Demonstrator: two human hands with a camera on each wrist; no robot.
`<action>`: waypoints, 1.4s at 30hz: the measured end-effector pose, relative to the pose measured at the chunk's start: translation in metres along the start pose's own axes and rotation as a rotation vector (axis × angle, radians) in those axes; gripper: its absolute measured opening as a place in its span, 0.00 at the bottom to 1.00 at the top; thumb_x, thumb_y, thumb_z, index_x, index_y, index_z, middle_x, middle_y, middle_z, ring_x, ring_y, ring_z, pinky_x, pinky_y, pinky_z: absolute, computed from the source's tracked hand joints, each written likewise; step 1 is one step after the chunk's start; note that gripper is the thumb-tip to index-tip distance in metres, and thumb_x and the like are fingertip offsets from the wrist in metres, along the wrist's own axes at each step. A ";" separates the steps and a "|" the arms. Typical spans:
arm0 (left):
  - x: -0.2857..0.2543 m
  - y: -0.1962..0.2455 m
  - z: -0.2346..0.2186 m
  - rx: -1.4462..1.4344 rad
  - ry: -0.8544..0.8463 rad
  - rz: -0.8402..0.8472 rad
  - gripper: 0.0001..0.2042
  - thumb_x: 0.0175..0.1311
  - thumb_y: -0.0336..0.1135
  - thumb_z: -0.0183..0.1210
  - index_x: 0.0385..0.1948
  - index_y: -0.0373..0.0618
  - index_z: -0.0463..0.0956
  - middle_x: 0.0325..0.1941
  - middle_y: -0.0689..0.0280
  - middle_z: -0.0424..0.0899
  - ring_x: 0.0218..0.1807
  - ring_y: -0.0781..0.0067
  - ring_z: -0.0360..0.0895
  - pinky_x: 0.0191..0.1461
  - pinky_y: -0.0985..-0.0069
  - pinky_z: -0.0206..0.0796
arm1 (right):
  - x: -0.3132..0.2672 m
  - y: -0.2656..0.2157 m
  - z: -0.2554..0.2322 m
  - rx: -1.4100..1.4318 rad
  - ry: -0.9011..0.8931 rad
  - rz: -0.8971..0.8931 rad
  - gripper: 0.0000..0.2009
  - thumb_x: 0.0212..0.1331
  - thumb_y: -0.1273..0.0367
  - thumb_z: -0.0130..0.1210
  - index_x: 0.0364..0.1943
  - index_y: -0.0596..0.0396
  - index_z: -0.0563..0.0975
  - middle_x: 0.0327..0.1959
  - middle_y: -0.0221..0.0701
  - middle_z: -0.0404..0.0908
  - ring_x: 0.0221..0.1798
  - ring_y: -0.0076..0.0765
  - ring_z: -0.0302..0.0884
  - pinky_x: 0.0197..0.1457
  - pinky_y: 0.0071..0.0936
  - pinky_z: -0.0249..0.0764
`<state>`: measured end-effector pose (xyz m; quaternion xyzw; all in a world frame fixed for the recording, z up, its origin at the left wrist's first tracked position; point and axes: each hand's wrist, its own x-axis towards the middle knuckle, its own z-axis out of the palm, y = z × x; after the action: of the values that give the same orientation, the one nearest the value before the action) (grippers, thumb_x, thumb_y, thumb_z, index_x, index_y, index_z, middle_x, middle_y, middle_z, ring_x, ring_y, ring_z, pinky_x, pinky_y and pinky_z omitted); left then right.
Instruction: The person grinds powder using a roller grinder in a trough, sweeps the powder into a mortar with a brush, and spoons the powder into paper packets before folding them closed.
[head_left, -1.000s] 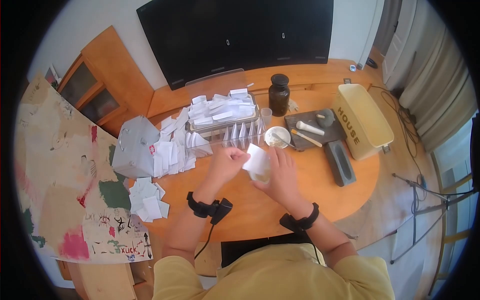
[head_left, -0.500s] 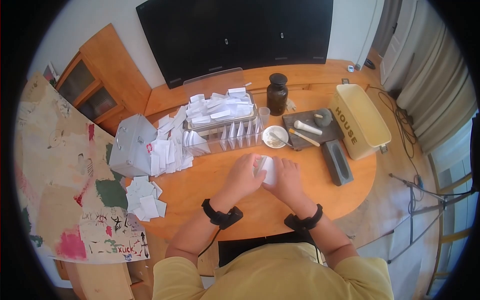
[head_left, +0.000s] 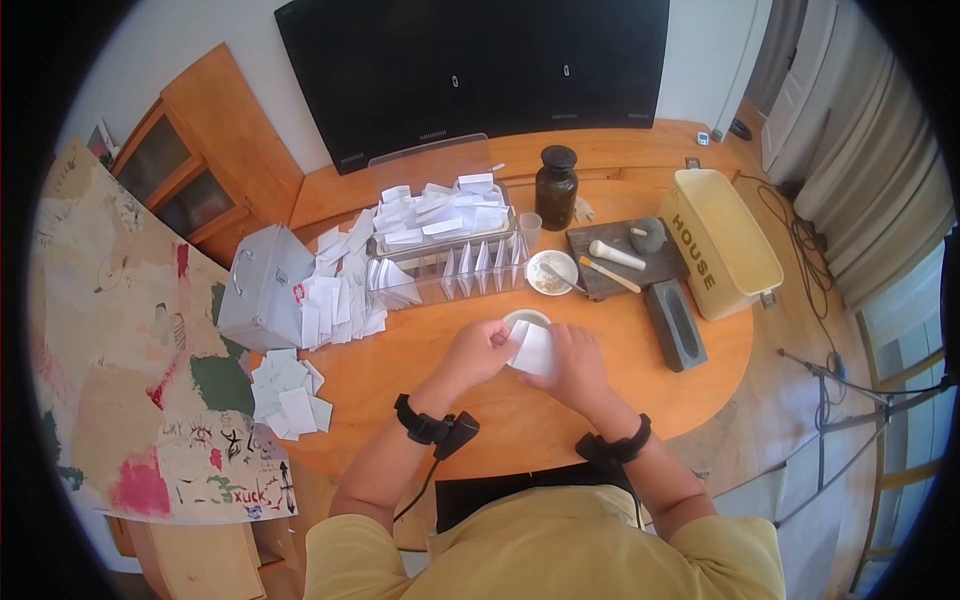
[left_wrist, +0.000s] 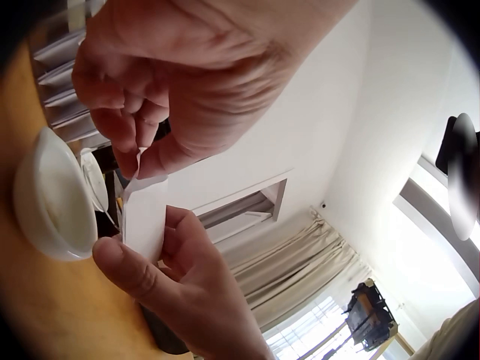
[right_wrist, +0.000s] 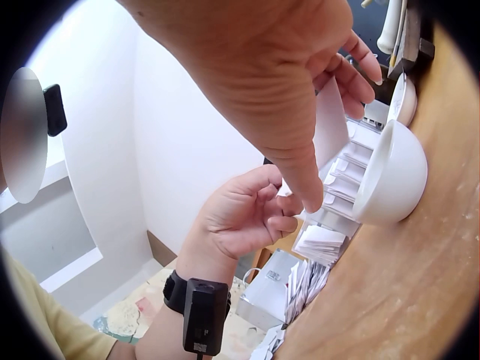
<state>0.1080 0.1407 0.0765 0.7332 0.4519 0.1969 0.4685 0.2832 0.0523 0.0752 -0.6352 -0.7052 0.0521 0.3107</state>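
A small white paper packet (head_left: 533,346) (left_wrist: 146,214) (right_wrist: 330,124) is held between both hands. The left hand (head_left: 478,356) (left_wrist: 187,82) pinches its upper edge between thumb and fingertips. On the other side, the right hand (head_left: 577,366) (left_wrist: 187,281) (right_wrist: 277,82) grips the packet with the thumb on one face and fingers on the other. Just beyond the packet stands a white bowl (head_left: 527,318) (left_wrist: 56,196) (right_wrist: 391,174) on the wooden table (head_left: 430,330), partly hidden by paper and hands in the head view.
Beyond the hands are a clear rack (head_left: 440,290) of folded papers and a white dish (head_left: 551,272) with a spoon. Loose papers (head_left: 340,305) and a metal case (head_left: 265,290) lie left. A dark jar (head_left: 556,190), slate board (head_left: 650,280), grey trough (head_left: 676,325) and cream bin (head_left: 725,240) stand right.
Since one second ago the hands and packet have moved slightly nearer the body. The left hand closed in over the packet, then drew back to its edge, and the bowl's rim shows more.
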 end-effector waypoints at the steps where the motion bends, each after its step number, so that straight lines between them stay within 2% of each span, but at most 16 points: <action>1: -0.001 0.002 -0.001 -0.015 0.001 -0.016 0.07 0.59 0.33 0.61 0.31 0.39 0.78 0.25 0.71 0.80 0.25 0.85 0.72 0.29 0.83 0.65 | -0.001 0.002 -0.001 0.024 -0.019 0.003 0.33 0.32 0.57 0.74 0.45 0.55 0.71 0.37 0.37 0.75 0.42 0.45 0.73 0.44 0.39 0.68; 9: -0.005 0.003 0.002 -0.238 -0.016 -0.107 0.05 0.57 0.31 0.62 0.29 0.39 0.78 0.24 0.73 0.78 0.25 0.87 0.70 0.27 0.85 0.60 | -0.003 -0.004 -0.022 0.044 -0.054 -0.031 0.35 0.33 0.59 0.74 0.49 0.55 0.71 0.38 0.39 0.75 0.43 0.49 0.74 0.47 0.40 0.72; 15: -0.007 0.003 0.005 -0.217 0.004 -0.086 0.06 0.58 0.31 0.62 0.30 0.40 0.78 0.24 0.73 0.79 0.24 0.87 0.70 0.28 0.85 0.61 | -0.006 0.003 -0.018 0.056 -0.058 -0.040 0.34 0.34 0.61 0.74 0.49 0.56 0.71 0.41 0.40 0.75 0.43 0.49 0.75 0.45 0.40 0.74; 20: -0.005 -0.014 0.011 -0.325 0.037 -0.112 0.08 0.60 0.35 0.61 0.35 0.40 0.78 0.29 0.71 0.80 0.29 0.86 0.71 0.32 0.85 0.63 | -0.006 0.008 -0.020 0.094 -0.119 0.026 0.31 0.35 0.63 0.73 0.47 0.55 0.72 0.41 0.41 0.75 0.44 0.50 0.75 0.45 0.40 0.74; 24: -0.012 -0.011 -0.003 -0.429 0.147 -0.205 0.10 0.62 0.37 0.60 0.38 0.40 0.78 0.32 0.70 0.81 0.32 0.85 0.72 0.35 0.85 0.64 | 0.007 0.019 -0.034 -0.046 -0.164 -0.009 0.27 0.34 0.67 0.71 0.44 0.56 0.74 0.39 0.41 0.74 0.45 0.49 0.73 0.46 0.40 0.74; 26: -0.016 -0.022 -0.007 -0.461 0.155 -0.193 0.11 0.62 0.38 0.60 0.37 0.39 0.78 0.32 0.69 0.81 0.32 0.83 0.73 0.35 0.84 0.65 | 0.015 0.022 -0.038 -0.145 -0.193 -0.023 0.25 0.34 0.69 0.70 0.41 0.56 0.74 0.38 0.40 0.74 0.45 0.49 0.73 0.47 0.39 0.74; 30: -0.029 -0.026 -0.007 -0.429 0.158 -0.204 0.11 0.62 0.39 0.60 0.36 0.38 0.79 0.32 0.69 0.81 0.31 0.83 0.73 0.34 0.83 0.64 | 0.034 0.023 -0.035 -0.291 -0.247 -0.170 0.17 0.39 0.73 0.64 0.38 0.56 0.75 0.38 0.39 0.74 0.45 0.47 0.72 0.47 0.37 0.74; 35: -0.037 -0.039 0.000 -0.489 0.171 -0.168 0.10 0.62 0.37 0.60 0.35 0.38 0.79 0.30 0.71 0.79 0.30 0.84 0.71 0.33 0.83 0.64 | 0.054 0.000 -0.030 -0.533 -0.320 -0.363 0.10 0.43 0.76 0.59 0.33 0.58 0.77 0.37 0.36 0.74 0.46 0.41 0.73 0.46 0.31 0.73; 38: -0.039 -0.042 0.000 -0.509 0.170 -0.168 0.10 0.62 0.37 0.60 0.35 0.39 0.79 0.30 0.71 0.79 0.29 0.84 0.71 0.32 0.84 0.64 | 0.061 -0.006 -0.023 -0.641 -0.347 -0.464 0.08 0.42 0.75 0.60 0.31 0.57 0.78 0.36 0.34 0.73 0.46 0.36 0.73 0.45 0.27 0.72; 42: -0.039 -0.045 -0.002 -0.527 0.167 -0.184 0.11 0.62 0.38 0.60 0.36 0.39 0.79 0.30 0.71 0.79 0.29 0.84 0.70 0.32 0.84 0.63 | 0.065 -0.014 -0.022 -0.710 -0.351 -0.500 0.07 0.44 0.73 0.59 0.30 0.56 0.79 0.36 0.32 0.73 0.45 0.34 0.72 0.44 0.24 0.71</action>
<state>0.0653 0.1152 0.0435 0.5236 0.4867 0.3240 0.6197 0.2821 0.1023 0.1239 -0.4941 -0.8529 -0.1621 -0.0468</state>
